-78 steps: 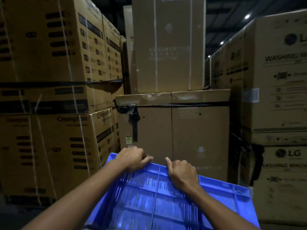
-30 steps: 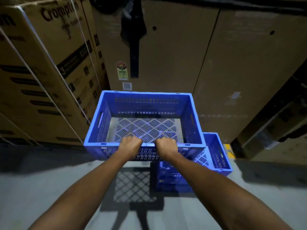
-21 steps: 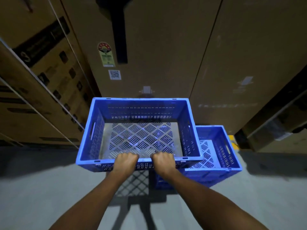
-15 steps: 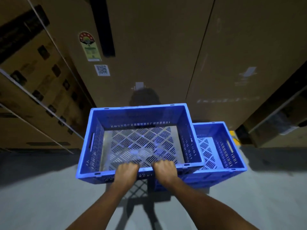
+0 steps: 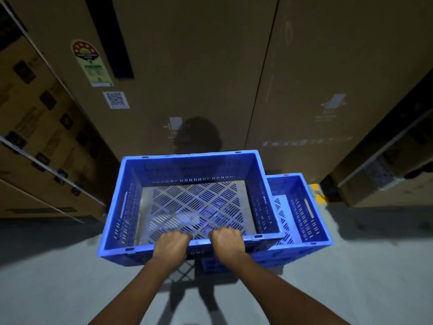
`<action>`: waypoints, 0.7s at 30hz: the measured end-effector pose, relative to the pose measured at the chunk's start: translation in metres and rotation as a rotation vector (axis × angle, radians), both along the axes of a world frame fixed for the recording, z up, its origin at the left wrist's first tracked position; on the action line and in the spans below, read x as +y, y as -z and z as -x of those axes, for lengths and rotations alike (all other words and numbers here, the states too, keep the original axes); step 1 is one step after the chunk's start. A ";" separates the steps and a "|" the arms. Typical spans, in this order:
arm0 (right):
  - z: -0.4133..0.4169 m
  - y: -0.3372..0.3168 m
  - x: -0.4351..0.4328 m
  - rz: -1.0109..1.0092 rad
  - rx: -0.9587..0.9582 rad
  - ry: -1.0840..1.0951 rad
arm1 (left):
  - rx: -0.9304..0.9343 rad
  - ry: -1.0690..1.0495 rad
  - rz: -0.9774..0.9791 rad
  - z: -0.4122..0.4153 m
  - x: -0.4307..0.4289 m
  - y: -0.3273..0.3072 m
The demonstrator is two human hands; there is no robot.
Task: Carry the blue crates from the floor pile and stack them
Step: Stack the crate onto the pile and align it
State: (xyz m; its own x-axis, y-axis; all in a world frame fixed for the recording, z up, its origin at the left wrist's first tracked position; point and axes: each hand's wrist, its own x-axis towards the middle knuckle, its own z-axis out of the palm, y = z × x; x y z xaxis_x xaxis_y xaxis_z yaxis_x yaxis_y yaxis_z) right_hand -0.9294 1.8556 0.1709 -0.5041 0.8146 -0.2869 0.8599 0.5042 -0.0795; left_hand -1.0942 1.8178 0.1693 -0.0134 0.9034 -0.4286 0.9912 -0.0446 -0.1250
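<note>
2 blue crates fill the lower centre of the frame. At left, strapped cartons (image 5: 35,141) slant away. The left hand (image 5: 170,246) and right hand (image 5: 226,242) are both curled tight over the near rim of the held crate (image 5: 187,174) — lifted off the grey floor (image 5: 46,277). Lower right, partly covered by it, sits the second crate (image 5: 304,207) — before tall brown boxes (image 5: 210,66).

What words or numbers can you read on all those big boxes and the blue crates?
None can be read for sure.
Star-rating sticker on the middle cardboard box: print too small.
QR code label below it: a pattern, no words.
Faint print on the right-hand box: blurred.
Dark marks on the left boxes: blurred.
Held blue crate and floor crate: no text visible.
</note>
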 end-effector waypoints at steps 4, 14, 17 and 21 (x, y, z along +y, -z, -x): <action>-0.034 0.002 0.011 0.011 -0.025 0.020 | -0.016 0.013 0.002 -0.036 0.011 0.000; -0.133 0.004 0.045 0.009 -0.076 0.070 | -0.081 0.036 -0.019 -0.135 0.045 0.001; -0.156 0.006 0.053 0.010 -0.088 0.065 | -0.081 0.035 -0.024 -0.159 0.052 0.000; -0.182 0.007 0.061 0.003 -0.085 0.061 | -0.084 0.025 -0.025 -0.185 0.060 0.001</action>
State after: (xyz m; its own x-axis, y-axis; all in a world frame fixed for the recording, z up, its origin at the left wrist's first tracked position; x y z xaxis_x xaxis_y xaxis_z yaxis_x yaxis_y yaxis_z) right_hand -0.7476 1.9168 0.1637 -0.4278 0.8420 -0.3286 0.8926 0.4509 -0.0066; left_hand -0.9096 1.8776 0.1681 0.0444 0.9134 -0.4047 0.9968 -0.0673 -0.0427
